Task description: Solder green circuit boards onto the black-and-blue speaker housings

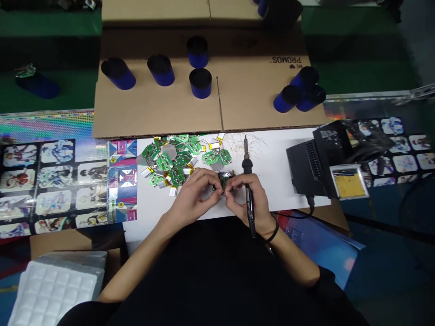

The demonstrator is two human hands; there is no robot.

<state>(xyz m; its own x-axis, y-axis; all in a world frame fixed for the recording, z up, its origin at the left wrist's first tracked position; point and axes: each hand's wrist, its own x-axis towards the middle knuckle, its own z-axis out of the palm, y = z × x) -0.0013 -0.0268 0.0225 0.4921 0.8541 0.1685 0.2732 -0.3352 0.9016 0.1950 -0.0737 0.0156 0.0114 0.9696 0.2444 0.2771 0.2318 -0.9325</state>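
Partly hidden from us
Our fingertips [218,193] cover some of the round part [224,174]; the bottom edge crops the white tray [56,287].

Circuit boards [164,162]: are showing bright green, dotted with silver and white.
Batteries [173,192]: are gleaming silver, with yellow ends.
Soldering iron [248,167]: is showing a black handle and a brownish metal tip.
Surface [277,167]: is showing plain white.
Cylinders [200,86]: are pairing deep blue with black.
Cardboard [152,113]: is showing tan, bearing black lettering and a black heart.
Printed sheet [56,163]: is carrying pale rounded squares with coloured cartoon figures on black.
Shiny strip [50,124]: is glinting in rainbow speckle.
Sponge [349,184]: is showing yellow.
Foam tray [56,290]: is showing white, in a grid pattern.
Shirt [214,276] and wristband [274,231]: are both showing black.
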